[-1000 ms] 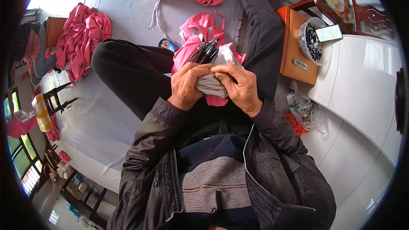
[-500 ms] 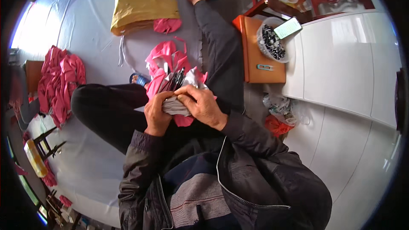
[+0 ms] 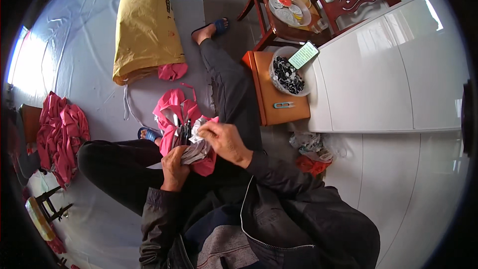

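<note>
The left hand (image 3: 174,168) has its fingers closed on folded grey cloth (image 3: 195,153), at five o'clock on the pink bundle (image 3: 172,102). From it, the right hand (image 3: 225,142) sits at two o'clock, fingers narrow at the white material (image 3: 195,132); whether they pinch it I cannot tell. Black strips (image 3: 184,133) stand just past twelve. The step in hand looks like handling the gathered cloth; the next move seems to call for a steady left hold and a careful right pinch, clear of the strips
</note>
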Motion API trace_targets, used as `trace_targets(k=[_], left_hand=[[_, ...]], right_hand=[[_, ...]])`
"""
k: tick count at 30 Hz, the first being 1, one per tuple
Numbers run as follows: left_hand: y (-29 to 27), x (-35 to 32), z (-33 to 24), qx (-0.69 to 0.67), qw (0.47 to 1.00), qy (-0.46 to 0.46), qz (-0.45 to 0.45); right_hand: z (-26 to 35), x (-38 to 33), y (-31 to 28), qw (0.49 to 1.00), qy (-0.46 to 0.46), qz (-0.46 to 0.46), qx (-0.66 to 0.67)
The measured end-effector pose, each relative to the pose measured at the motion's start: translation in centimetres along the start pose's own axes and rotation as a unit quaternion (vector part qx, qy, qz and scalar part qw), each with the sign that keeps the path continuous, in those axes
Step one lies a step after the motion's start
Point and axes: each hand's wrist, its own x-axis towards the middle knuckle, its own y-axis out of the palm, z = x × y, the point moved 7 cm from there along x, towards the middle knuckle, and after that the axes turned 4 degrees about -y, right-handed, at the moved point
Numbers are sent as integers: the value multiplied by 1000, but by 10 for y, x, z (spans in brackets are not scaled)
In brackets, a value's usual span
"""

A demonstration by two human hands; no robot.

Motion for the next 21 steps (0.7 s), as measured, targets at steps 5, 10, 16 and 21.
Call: trace_targets(k=[5,10,16,21], left_hand=[[9,2,11,-5,1000,-1,5],[14,4,11,-1,1000,-11,22],[12,1,14,2,999,-40,8],[20,2,29,16,999,-49,9]], right_hand=[[-37,40,-77,994,50,-91,24],[-74,97,-201,974,59,-210,-61],[-132,179,-337,942,47,-321,-85],[-205,235,-437,930,60,-339,-127]])
